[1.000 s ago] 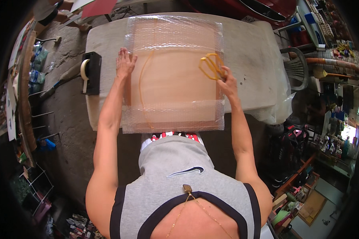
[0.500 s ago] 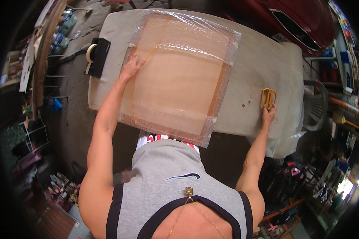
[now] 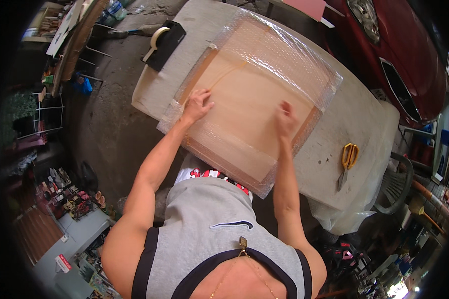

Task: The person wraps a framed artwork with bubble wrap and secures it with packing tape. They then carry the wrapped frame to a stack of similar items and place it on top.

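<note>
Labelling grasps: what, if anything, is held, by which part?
No hold visible: left hand over wrapped panel, right hand too blurred to tell; scissors lie loose.

From my station I see soft, rather even light on the table (image 3: 329,172), and deep shadow below it. White glare runs in streaks along the bubble wrap (image 3: 290,56). In the lower right corner, one small patch of light (image 3: 398,290) is burnt to white. The right hand (image 3: 286,120) is blurred; the scissors (image 3: 350,156) look sharper. Toward the black rim, straight edges bend and details become unclear.
</note>
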Demonstrator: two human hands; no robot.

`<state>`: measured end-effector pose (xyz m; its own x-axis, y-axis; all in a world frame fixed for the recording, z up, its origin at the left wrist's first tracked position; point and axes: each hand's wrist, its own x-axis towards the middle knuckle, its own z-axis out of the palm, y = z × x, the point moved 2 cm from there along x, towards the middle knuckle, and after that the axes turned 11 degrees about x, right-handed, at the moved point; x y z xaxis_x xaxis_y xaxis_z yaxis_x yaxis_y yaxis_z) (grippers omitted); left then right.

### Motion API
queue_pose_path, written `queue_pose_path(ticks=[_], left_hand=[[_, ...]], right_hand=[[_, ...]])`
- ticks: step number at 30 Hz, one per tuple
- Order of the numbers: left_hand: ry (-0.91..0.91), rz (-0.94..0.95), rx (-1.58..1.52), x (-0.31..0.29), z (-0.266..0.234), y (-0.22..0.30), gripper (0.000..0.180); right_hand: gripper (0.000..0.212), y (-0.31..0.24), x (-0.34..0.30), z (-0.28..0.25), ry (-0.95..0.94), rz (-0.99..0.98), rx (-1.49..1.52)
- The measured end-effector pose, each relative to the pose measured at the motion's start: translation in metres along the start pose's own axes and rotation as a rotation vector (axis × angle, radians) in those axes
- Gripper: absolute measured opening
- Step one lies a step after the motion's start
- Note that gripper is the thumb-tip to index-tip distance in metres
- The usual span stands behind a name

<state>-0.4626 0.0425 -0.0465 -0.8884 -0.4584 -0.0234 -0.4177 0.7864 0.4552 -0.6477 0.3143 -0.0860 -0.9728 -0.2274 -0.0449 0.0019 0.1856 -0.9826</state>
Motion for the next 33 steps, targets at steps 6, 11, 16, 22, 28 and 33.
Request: queue_pose_path(ticks=[6,11,16,22,28,33], left_hand=[[0.184,-0.106,0.084,-0.049,-0.034,-0.043,0.049],[0.003,-0.554,-0.024,-0.087,-0.042,-0.109,0.072],[-0.218,-0.439,-0.014,-0.096,-0.037,-0.122,0.085],[-0.418,-0.394,-0.397,-0.086,-0.091,-0.099,0.075],[-0.742,0.082,-0.841,-0.099,-0.189,-0.014,0.053],[-0.918,0.644,-1.025,-0.117,-0.216,0.068,0.052]], right_hand=[[0.055,-0.042,-0.003,0.242,-0.120,0.483,0.596],[0.034,-0.053,0.013,0.280,0.127,0.476,0.420],[0.029,-0.098,0.010,0.242,0.107,0.484,0.279],[0.035,-0.175,-0.011,0.200,-0.014,0.422,0.270],[0.045,-0.276,-0.027,0.106,-0.119,0.280,-0.050],[0.049,-0.369,-0.057,0.012,-0.127,0.347,-0.087]])
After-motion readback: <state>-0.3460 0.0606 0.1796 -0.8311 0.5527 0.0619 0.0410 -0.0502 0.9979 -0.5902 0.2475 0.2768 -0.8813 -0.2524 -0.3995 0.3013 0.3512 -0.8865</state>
